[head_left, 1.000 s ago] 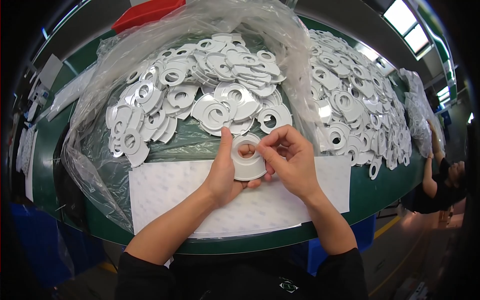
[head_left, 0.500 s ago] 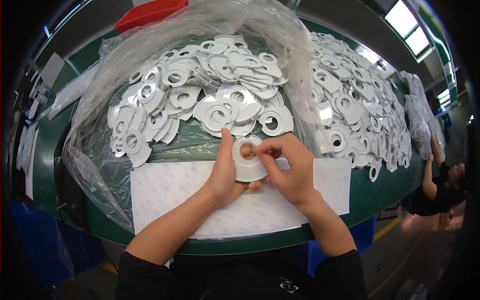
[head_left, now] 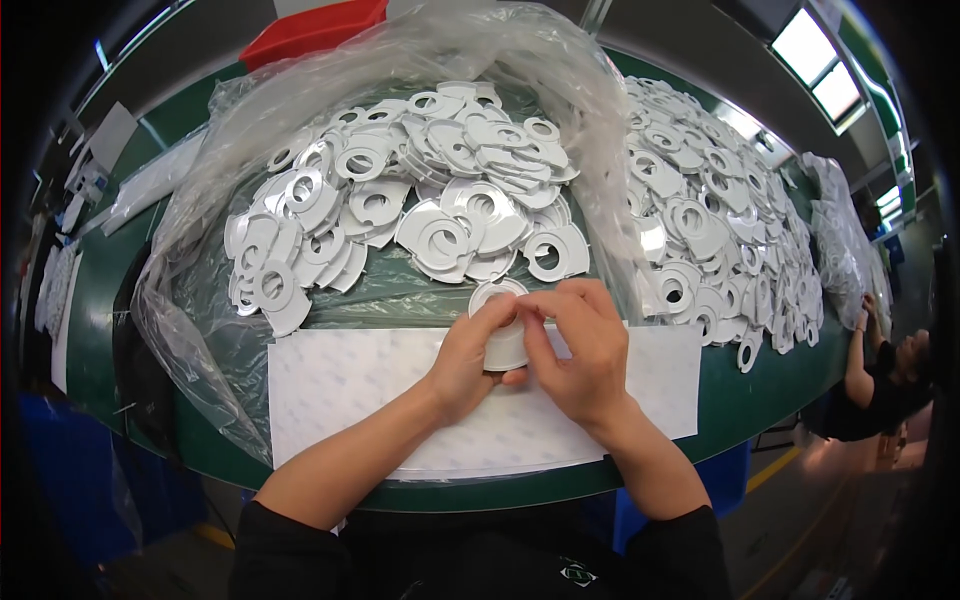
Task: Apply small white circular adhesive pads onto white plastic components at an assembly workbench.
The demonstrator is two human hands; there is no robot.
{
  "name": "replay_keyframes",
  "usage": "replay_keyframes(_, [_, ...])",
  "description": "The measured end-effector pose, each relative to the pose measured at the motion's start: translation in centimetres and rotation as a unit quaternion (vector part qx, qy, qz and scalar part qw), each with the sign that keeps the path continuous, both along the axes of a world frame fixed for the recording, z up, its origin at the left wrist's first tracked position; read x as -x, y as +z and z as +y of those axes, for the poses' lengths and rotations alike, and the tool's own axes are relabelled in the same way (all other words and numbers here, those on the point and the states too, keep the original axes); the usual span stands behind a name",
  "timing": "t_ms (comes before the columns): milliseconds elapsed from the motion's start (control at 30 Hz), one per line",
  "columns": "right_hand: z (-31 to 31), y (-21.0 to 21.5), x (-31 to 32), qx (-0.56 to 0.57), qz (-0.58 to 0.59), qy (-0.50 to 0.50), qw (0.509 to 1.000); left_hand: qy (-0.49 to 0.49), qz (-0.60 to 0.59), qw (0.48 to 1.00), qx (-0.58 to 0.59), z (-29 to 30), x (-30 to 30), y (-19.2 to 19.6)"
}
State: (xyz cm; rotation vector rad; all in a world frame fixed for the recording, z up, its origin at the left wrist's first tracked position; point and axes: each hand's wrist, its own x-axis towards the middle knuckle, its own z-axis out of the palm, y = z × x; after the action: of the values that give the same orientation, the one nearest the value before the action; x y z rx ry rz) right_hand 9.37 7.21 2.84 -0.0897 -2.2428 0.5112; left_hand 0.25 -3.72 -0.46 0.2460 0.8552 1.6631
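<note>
My left hand (head_left: 468, 358) is closed round a white plastic ring plate (head_left: 506, 348), a flat part with a round hole and a wider lower end. Its thumb lies over the hole, and fingertips show beneath the lower edge. My right hand (head_left: 578, 345) is closed in a pinch over the plate's right side, thumb and forefinger meeting beside the left thumb. Whatever is between those fingertips is too small or hidden to make out. Below both hands lies a white sheet with faint grey marks (head_left: 350, 400).
Beyond the sheet, a heap of similar ring plates (head_left: 440, 240) lies on clear plastic film (head_left: 190, 330). A second heap (head_left: 700, 215) spreads at the right on the green table (head_left: 770, 385). A red bin (head_left: 310, 32) stands at the back. At the far right is another person (head_left: 868, 375).
My left thumb has come down from upright to lie across the plate's hole. My right fingertips have moved slightly inward to meet it. The view has shifted a little.
</note>
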Motion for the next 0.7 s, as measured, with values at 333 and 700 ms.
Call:
replay_keyframes(333, [-0.4,-0.1,-0.3,-0.024,0.0,-0.024,0.999,0.028,-0.012,0.999,-0.015,-0.1,-0.1,0.2])
replay_keyframes(700, [0.5,1.0,-0.5,0.571,-0.14,0.046,0.807,-0.023,0.052,0.998,-0.015,0.2,-0.6,0.7])
